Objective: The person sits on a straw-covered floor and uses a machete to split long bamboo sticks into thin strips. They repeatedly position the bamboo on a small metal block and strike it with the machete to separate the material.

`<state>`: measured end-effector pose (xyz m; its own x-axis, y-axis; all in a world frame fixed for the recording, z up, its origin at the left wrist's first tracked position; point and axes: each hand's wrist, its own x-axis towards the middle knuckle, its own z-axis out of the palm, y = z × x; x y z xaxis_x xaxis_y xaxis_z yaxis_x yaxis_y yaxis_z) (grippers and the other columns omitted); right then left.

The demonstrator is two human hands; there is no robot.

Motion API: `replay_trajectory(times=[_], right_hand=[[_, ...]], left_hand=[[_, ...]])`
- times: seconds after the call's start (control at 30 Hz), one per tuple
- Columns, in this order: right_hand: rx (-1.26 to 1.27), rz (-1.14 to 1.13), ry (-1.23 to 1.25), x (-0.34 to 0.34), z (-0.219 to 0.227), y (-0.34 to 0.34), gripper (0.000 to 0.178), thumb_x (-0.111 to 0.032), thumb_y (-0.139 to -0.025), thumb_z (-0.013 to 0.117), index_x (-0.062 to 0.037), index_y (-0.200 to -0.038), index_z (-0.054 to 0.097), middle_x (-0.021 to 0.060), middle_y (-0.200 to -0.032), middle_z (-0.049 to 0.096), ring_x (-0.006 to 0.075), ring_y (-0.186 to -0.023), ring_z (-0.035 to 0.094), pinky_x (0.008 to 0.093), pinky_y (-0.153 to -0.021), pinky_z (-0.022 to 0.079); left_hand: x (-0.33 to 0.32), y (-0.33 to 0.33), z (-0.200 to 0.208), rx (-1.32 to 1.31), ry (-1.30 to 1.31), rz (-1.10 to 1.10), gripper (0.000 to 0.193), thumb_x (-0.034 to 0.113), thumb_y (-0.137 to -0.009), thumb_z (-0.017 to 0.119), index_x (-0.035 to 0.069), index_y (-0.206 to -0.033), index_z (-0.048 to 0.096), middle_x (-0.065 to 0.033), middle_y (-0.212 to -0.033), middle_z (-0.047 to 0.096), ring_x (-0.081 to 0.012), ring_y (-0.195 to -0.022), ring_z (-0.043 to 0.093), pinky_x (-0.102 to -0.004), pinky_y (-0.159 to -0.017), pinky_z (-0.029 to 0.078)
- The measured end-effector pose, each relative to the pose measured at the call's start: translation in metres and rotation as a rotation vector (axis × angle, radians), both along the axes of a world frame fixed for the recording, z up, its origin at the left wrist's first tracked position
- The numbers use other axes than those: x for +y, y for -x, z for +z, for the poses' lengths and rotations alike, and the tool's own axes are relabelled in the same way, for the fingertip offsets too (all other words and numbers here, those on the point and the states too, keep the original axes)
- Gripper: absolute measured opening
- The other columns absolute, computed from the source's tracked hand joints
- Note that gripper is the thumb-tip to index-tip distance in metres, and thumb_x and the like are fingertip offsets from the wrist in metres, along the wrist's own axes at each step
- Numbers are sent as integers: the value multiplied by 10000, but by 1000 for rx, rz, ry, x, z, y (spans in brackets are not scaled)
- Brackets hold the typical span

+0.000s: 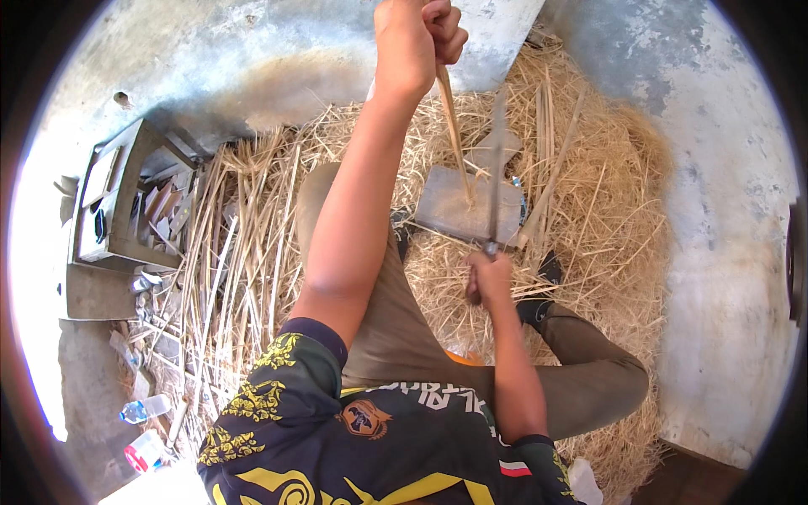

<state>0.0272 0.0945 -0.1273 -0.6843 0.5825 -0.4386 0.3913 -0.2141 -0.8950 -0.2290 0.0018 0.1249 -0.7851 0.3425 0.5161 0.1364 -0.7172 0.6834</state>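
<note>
Raised high at the far side, my left hand [411,44] is closed around the upper end of a bamboo stick [452,126]. The stick slants down, its lower end meeting a grey block [439,209] on the straw-covered floor. My right hand [491,278] grips the handle of a long knife [497,156]. Its blade points away from me, passing over the right part of the block, to the right of the stick. The blade is slightly blurred, and I cannot tell whether it touches the block.
Loose straw-like shavings [619,185] pile up on the right against a wall. Long split strips [244,286] lie on the left. A wooden stool-like frame [126,210] holding scraps stands beyond them. A clear bottle [145,409] lies at the lower left. My bent legs flank the block.
</note>
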Motion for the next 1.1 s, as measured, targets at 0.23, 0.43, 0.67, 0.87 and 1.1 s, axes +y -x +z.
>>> replay_trajectory(times=[0.23, 0.43, 0.67, 0.87, 1.1], right_hand=[[395, -68, -389, 3, 15, 3, 350, -80, -878, 657, -53, -631, 409, -56, -582, 371, 46, -574, 329, 280, -499, 257], [-595, 123, -625, 23, -99, -47, 326, -228, -758, 669, 97, -784, 659, 241, -683, 657, 362, -597, 631, 473, -665, 511], [-410, 9, 435, 14, -78, -28, 201, -107, -794, 614, -92, -653, 471, -1, -503, 398, 173, -365, 360, 342, -374, 316], [-312, -15, 106, 17, -24, -6, 223, -158, -791, 655, -37, -647, 534, 36, -509, 483, 211, -398, 440, 390, -450, 387], [301, -143, -550, 12, 56, 9, 286, -119, -860, 705, -23, -652, 535, -21, -547, 472, 73, -542, 417, 317, -509, 333]], left_hand=[[0, -1, -2, 7, 2, 66, 658, 778, -951, 378, 211, -637, 268, 78, -518, 221, -68, -420, 179, -254, -379, 161], [-1, -6, -2, 13, -10, -27, 671, 788, -951, 349, 207, -627, 260, 72, -513, 217, -74, -428, 159, -265, -395, 150], [5, 3, -3, -51, -51, -47, 671, 789, -953, 339, 212, -623, 245, 67, -514, 203, -83, -433, 147, -277, -406, 137], [11, -13, 5, 32, 13, 7, 673, 797, -947, 333, 219, -613, 252, 75, -512, 216, -73, -420, 156, -263, -389, 141], [9, -4, -2, 29, 50, 130, 674, 804, -939, 344, 222, -610, 254, 82, -508, 235, -63, -412, 180, -254, -363, 169]])
